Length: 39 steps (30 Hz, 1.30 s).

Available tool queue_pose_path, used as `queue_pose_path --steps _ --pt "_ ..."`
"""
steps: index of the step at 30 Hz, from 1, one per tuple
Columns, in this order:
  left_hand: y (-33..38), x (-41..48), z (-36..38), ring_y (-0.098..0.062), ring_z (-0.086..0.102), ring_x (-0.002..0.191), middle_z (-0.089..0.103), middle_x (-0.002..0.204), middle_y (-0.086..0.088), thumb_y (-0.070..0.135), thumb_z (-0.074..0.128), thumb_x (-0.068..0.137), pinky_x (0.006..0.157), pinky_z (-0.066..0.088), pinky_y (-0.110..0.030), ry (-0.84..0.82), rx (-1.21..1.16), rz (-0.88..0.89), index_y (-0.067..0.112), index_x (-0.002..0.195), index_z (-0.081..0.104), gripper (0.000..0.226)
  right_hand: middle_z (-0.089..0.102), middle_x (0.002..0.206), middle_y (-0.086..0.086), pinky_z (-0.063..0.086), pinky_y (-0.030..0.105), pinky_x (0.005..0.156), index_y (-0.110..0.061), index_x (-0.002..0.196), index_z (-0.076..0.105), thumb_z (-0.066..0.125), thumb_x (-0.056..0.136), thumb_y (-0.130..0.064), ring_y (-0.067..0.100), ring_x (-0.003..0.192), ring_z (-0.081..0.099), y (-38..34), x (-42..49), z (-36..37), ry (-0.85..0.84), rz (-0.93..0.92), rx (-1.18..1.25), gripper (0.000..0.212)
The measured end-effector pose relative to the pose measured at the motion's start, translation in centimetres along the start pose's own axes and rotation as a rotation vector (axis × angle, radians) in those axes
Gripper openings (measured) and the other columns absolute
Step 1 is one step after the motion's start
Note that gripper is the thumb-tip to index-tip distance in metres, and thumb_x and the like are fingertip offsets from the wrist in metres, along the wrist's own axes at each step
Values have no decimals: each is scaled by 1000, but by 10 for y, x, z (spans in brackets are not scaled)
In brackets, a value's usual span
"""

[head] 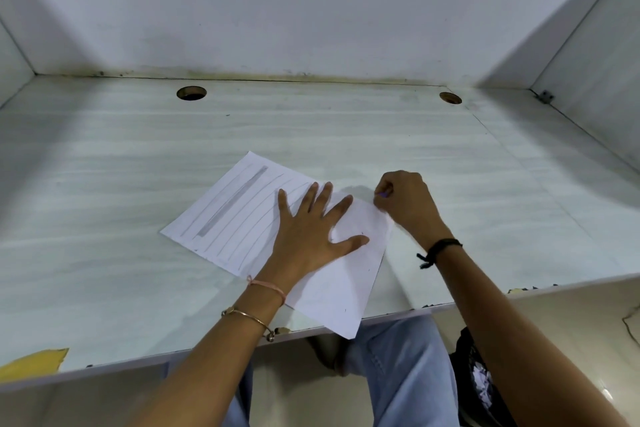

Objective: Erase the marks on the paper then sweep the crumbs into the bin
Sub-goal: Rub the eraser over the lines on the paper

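While our left hand (308, 229) lies flat on the middle of the white sheet of paper (242, 211), fingers straight and spread, holding nothing and only pressing, our right hand (405, 204) is curled tight at the sheet's far right edge. It pinches a small purple eraser (382, 195), of which only a sliver shows.

The paper lies askew on the pale wood-grain desk (138, 166), its near corner hanging past the desk's front lip. The grey shaded bar (232, 201) and the curved pencil lines (256, 218) fill the paper's left half, unerased; its right half looks nearly clean.

We see several risks:
- We pin only the centre, so a hard stroke at the free right edge could buckle or crease the sheet.
- The sheet could also pivot further off the lip.
- Our palm may smear graphite as it shifts left.
- A few dark specks (362, 233) by our thumb may be crumbs; we cannot tell.
- A careless sweep would drop them onto our lap instead of into the black bin (478, 381) below the paper's right.
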State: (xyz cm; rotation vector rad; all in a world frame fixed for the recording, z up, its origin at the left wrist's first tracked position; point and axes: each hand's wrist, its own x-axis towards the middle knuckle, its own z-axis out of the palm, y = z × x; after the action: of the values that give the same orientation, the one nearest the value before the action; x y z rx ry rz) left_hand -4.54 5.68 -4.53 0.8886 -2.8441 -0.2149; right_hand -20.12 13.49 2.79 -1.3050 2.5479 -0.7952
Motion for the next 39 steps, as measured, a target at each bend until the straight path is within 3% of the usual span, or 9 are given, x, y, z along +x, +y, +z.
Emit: queue_pose_path --steps 5,12,17,22,25,28,30,33,39 --pt "0 -1 0 -18 -8 149 -5 162 3 87 7 73 110 -9 -68 -6 -33 -3 44 151 6 89 64 71 5 41 11 51 -3 77 67 65 75 -3 10 57 54 -11 -23 23 -127 -60 160 2" --pt "1 -1 -2 -18 -9 149 -6 162 3 86 10 74 110 -8 -67 -29 -3 -12 43 151 3 89 66 76 8 46 25 59 -2 79 68 63 76 -1 18 66 58 0 -4 5 23 -33 78 6" --pt "0 0 -1 -17 -10 149 -7 162 3 87 0 70 110 -9 -67 -28 7 -8 42 151 2 93 63 73 0 38 10 54 -9 77 66 66 76 -5 0 58 51 -6 -29 28 -109 -151 153 4" --pt "1 -2 -4 -14 -11 148 -8 162 6 85 13 76 111 -13 -65 -58 -26 -26 42 151 1 88 66 78 3 40 17 53 -9 79 67 64 78 -7 16 70 58 21 5 10 -4 20 127 3" --pt "0 -2 -8 -13 -9 148 -4 162 7 70 15 91 111 -13 -61 -61 -87 -36 33 153 6 73 66 80 3 38 13 51 -9 81 67 63 78 -7 13 65 54 15 2 10 22 19 98 5" --pt "-5 -1 -8 -20 2 149 8 162 -3 33 29 105 114 -3 -64 0 -119 -4 15 153 17 53 67 80 0 43 9 58 -12 80 66 66 80 -9 11 64 57 0 -23 18 73 -96 224 3" --pt "-7 -2 -10 -25 20 146 29 156 -10 17 37 103 116 2 -60 62 -457 -29 8 145 37 43 68 83 1 49 18 64 -12 83 66 66 81 -8 13 68 60 -12 -42 31 -29 -147 309 5" --pt "-12 -8 -31 -11 41 133 53 136 4 14 31 104 120 1 -39 81 -964 -123 17 126 58 35 68 85 5 49 24 71 -11 86 66 64 82 -7 16 75 62 -17 -51 47 -101 -165 318 6" --pt "-43 -45 -40 -11 42 133 51 140 5 8 41 99 118 -1 -32 172 -577 -36 21 122 62 34 64 77 1 44 8 63 -12 82 64 67 82 -10 12 67 58 -8 -35 43 -34 -53 333 3"
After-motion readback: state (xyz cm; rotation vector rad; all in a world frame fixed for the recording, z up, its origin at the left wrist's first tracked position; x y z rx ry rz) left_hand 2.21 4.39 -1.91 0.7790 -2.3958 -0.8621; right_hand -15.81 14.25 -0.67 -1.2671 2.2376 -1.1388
